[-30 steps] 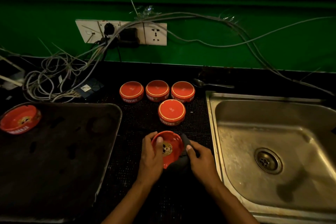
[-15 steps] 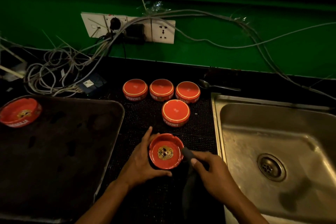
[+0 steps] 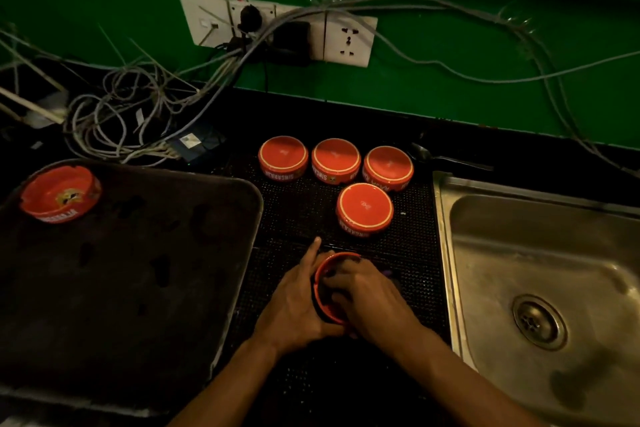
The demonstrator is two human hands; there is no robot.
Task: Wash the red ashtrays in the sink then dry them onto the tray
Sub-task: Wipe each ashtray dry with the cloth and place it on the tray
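- Cupping a red ashtray from its left side, the left hand curls its fingers and thumb round the wall, the forefinger pointing straight ahead past the rim.
- The right hand presses a dark cloth down into the bowl, fingers bent over it; most of the cloth is hidden under them.
- Just beyond the fingertips, an upturned ashtray sits on the black mat, with three more upturned ashtrays in a row behind it.
- Left of the left hand lies the dark tray, bearing one upright ashtray at its far left corner.
- Right of the right hand is the steel sink.
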